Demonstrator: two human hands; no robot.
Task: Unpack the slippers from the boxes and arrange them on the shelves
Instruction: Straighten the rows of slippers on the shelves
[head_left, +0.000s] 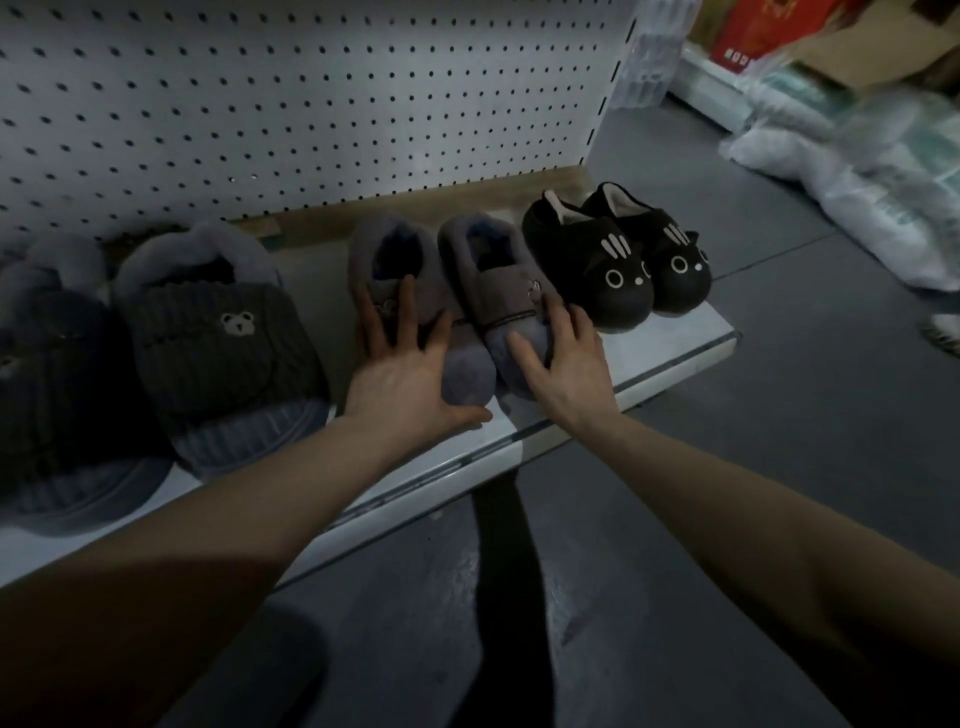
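A pair of grey plush slippers stands on the white shelf (670, 348), toes toward me. My left hand (410, 364) lies over the left grey slipper (389, 249), fingers spread along its top and thumb under the toe. My right hand (566, 358) rests on the toe of the right grey slipper (493, 260), fingers straight on its right side. Just to the right stands a pair of black cat-face slippers (618, 260). To the left sits a dark knitted slipper with a bear badge (223, 338), with its partner (57, 364) at the frame's edge.
A white pegboard panel (311, 104) backs the shelf. On the grey floor to the right lie clear plastic bags (857, 171), with cardboard and red boxes (779, 36) behind them. A dark shadow crosses the floor below the shelf edge.
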